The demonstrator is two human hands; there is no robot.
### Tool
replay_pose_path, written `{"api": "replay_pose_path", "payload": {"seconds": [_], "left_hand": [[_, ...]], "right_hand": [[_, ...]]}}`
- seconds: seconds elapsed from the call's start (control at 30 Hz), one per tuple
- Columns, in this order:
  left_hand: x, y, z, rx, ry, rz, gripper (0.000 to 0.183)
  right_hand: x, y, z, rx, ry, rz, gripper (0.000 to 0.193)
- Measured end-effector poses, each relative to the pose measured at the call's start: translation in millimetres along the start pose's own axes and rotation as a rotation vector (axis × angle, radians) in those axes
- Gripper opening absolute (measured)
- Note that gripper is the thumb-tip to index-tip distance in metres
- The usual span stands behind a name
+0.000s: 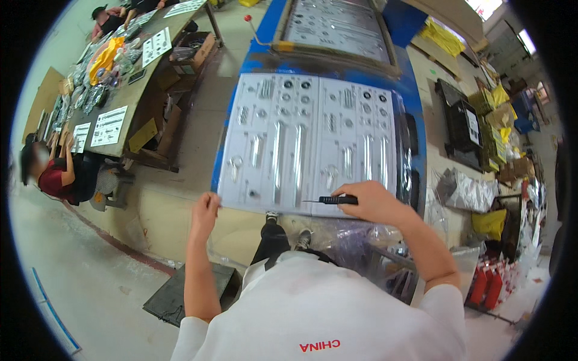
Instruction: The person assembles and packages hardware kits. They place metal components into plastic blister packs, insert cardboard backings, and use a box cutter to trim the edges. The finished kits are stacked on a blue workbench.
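In front of me lie two white cards side by side, the left card (236, 139) and the right card (359, 201). Long metal rods, rings, springs and small fittings sit on them under shiny clear film. My right hand (368, 201) is closed around a black-handled tool (337, 200) with a thin pointed tip, held above the near edge of the cards. The tip points left; whether it touches the film I cannot tell. My left hand (206, 207) is closed by the near left corner of the left card. What its fingers pinch is too small to make out.
The cards rest on a blue machine bed (248, 60), with a framed panel (335, 30) of similar parts behind. A red-knobbed lever (248, 19) stands at its left. People work at a cluttered table (133, 114) on the left. Black crates (460, 123) and plastic bags (466, 191) lie right.
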State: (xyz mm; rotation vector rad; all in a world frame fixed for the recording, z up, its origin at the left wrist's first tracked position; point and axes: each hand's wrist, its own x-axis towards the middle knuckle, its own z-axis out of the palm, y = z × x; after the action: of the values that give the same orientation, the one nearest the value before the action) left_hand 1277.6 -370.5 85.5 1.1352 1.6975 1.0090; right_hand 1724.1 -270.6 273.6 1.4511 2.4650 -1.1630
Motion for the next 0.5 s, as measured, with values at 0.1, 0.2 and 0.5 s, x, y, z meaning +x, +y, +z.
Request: {"api": "replay_pose_path", "payload": {"seconds": [0.1,0.2,0.5], "left_hand": [[25.0,17.5,-38.2,-0.038,-0.332,-0.237,0.031],[140.2,59.7,-61.7,-0.038,-0.033,-0.072,0.031],[437.9,134.4,27.9,-0.040,-0.061,-0.107,0.044]], "right_hand": [[53.6,-9.8,-7.2,0.196,0.006,0.082,0.034],[147.6,-33.3,-19.1,0.012,0.303,-0.043,0.034],[419.0,-90.1,-43.1,-0.478,0.701,-0.031,0.022]]}}
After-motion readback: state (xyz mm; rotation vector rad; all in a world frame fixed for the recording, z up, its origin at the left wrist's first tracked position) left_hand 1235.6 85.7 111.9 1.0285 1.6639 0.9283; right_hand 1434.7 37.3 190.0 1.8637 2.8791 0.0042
